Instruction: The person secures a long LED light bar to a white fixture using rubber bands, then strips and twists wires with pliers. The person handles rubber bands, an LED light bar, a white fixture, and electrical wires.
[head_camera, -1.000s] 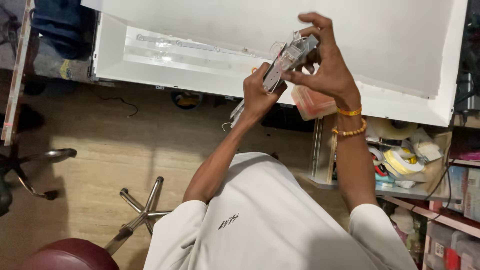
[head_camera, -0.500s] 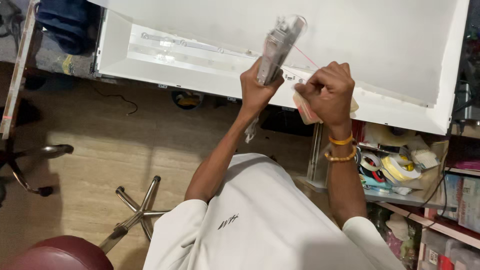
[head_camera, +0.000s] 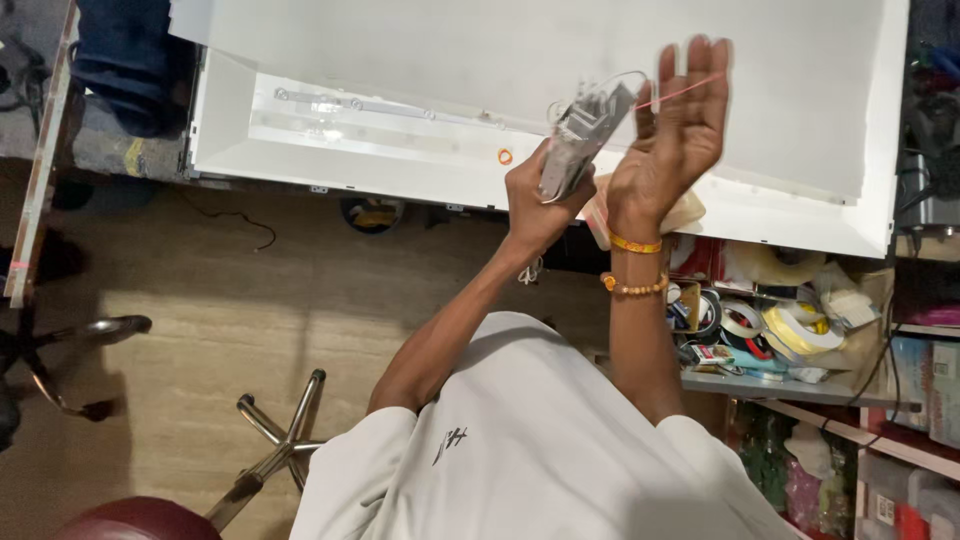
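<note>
My left hand (head_camera: 535, 205) is raised over the edge of a big white panel (head_camera: 790, 160) and grips a bundle of narrow grey and clear strips (head_camera: 580, 135), held upright and tilted right. My right hand (head_camera: 670, 140) is just right of the bundle, blurred, with its fingers straight and spread. A thin red rubber band (head_camera: 690, 90) runs taut from the top of the bundle across those fingers. A clear wire loop sticks out above the bundle. Two orange bracelets sit on my right wrist.
A small orange rubber band (head_camera: 505, 156) and a long strip with lenses (head_camera: 330, 105) lie in the white panel. A pale plastic container (head_camera: 690, 212) sits below my hands. Tape rolls crowd a shelf (head_camera: 770, 325) at right. A chrome stool base (head_camera: 275, 440) stands on the floor at lower left.
My right hand went from gripping the bundle to a fist beside it, and now stands with fingers spread and the red band stretched across them. The bundle stays in my left hand.
</note>
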